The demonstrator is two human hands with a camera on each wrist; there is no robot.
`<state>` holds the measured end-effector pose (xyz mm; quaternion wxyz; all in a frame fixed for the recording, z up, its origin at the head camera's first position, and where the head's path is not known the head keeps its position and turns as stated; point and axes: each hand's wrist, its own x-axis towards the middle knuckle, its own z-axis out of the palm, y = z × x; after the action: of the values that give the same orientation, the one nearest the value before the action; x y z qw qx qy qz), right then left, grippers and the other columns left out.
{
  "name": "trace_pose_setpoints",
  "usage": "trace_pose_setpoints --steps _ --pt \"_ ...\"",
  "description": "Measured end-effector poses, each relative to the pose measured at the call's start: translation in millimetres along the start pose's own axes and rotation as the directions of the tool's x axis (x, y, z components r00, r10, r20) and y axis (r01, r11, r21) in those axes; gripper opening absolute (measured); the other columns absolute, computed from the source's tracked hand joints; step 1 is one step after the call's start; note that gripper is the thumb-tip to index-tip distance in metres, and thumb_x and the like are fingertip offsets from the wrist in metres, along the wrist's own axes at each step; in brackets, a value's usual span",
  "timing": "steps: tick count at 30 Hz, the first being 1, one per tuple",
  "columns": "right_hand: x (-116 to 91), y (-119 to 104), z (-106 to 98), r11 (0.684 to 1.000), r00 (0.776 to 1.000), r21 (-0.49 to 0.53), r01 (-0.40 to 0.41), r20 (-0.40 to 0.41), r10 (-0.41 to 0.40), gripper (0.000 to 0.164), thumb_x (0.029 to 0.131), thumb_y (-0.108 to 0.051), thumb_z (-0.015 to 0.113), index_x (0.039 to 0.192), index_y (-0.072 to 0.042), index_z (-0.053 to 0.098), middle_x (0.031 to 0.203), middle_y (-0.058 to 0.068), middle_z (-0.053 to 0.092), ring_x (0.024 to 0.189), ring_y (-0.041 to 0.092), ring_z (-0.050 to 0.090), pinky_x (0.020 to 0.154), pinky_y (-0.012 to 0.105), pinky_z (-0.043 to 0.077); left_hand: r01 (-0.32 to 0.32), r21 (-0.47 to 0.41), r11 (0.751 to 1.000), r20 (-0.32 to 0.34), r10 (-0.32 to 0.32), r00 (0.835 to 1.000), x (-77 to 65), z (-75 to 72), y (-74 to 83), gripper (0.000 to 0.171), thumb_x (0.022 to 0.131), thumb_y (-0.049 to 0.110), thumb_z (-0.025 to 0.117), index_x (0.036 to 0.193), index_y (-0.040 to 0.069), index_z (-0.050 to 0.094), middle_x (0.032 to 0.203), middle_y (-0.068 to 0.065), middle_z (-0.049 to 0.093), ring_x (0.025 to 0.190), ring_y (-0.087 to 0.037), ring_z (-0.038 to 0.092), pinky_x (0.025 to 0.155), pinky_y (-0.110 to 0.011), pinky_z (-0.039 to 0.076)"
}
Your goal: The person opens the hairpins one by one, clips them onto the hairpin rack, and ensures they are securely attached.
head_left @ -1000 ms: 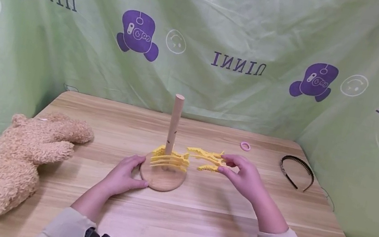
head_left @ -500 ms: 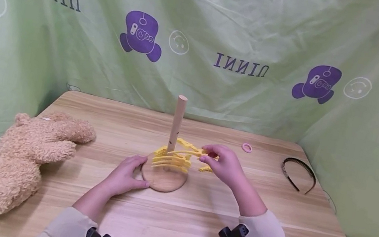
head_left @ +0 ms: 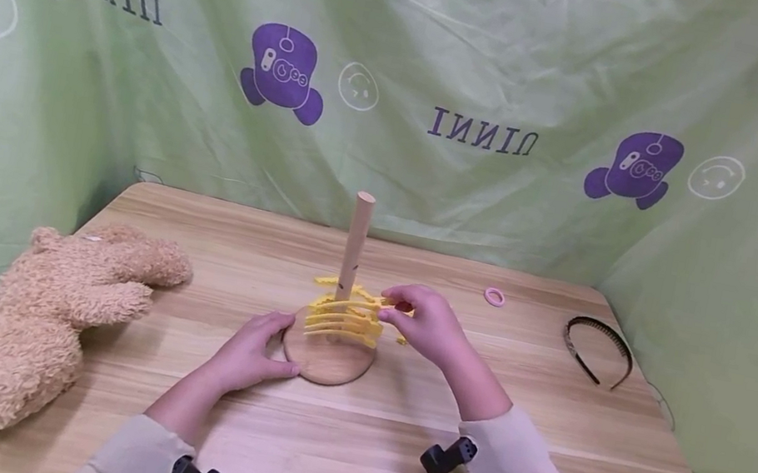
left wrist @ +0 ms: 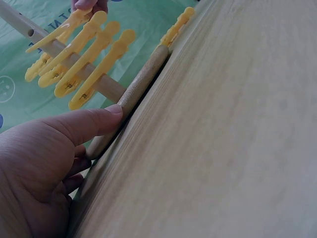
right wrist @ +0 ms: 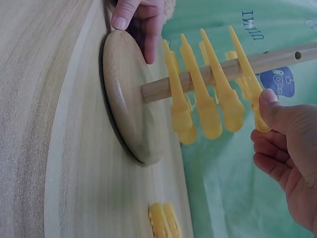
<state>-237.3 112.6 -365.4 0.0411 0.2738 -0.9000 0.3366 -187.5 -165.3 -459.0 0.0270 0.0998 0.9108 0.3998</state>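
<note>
A wooden pole (head_left: 356, 241) stands upright on a round wooden base (head_left: 325, 362) in the head view. My left hand (head_left: 250, 354) holds the base by its rim, with the thumb (left wrist: 96, 121) on the edge in the left wrist view. Three yellow hair clips (right wrist: 202, 89) are clamped one above another on the lower pole. Just over them, my right hand (head_left: 426, 323) pinches the back end of a further yellow hair clip (right wrist: 246, 67). Its two long arms lie on either side of the pole.
Another yellow clip (right wrist: 163, 219) lies on the table beside the base, partly hidden in the head view. A teddy bear (head_left: 47, 326) lies at the left. Toward the back right are a pink ring (head_left: 493, 296) and a black headband (head_left: 603, 325).
My right hand has moved left, bringing the spread hair clip from beside the pole to around it, above the other clips. The left hand stays on the base.
</note>
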Motion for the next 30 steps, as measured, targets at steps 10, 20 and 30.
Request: trace_pose_setpoints --steps 10,20,30 --pt "1.7 -1.4 4.0 1.0 1.0 -0.004 0.015 0.028 -0.015 0.028 0.088 -0.016 0.073 0.111 0.0 0.071 0.106 0.014 0.073 0.096 0.026 0.067 0.087 0.045 0.057 0.0 -0.009 1.0 0.001 0.0 1.0 -0.5 -0.7 -0.5 0.084 0.077 0.03 0.082 0.144 -0.004 0.043 0.151 -0.028 0.038 0.143 -0.046 0.029 0.118 -0.059 0.024" --pt "-1.4 -1.7 7.1 0.999 0.999 -0.009 0.037 0.028 -0.037 0.031 0.089 -0.017 0.072 0.114 0.001 0.069 0.11 0.015 0.071 0.101 0.031 0.067 0.09 0.045 0.056 0.004 -0.008 1.0 -0.001 -0.004 1.0 -0.8 0.1 -1.3 0.085 0.077 0.031 0.083 0.144 -0.003 0.043 0.152 -0.027 0.038 0.143 -0.045 0.029 0.118 -0.059 0.024" --pt "-5.1 0.7 7.9 1.0 0.999 -0.012 0.0 0.038 0.001 0.043 0.089 -0.026 0.072 0.124 -0.002 0.065 0.12 0.014 0.069 0.109 0.03 0.064 0.096 0.049 0.053 -0.033 -0.009 0.999 -0.025 0.033 0.999 -0.5 0.3 -1.5 0.078 0.08 0.031 0.08 0.142 -0.003 0.047 0.149 -0.027 0.042 0.142 -0.045 0.033 0.118 -0.059 0.026"
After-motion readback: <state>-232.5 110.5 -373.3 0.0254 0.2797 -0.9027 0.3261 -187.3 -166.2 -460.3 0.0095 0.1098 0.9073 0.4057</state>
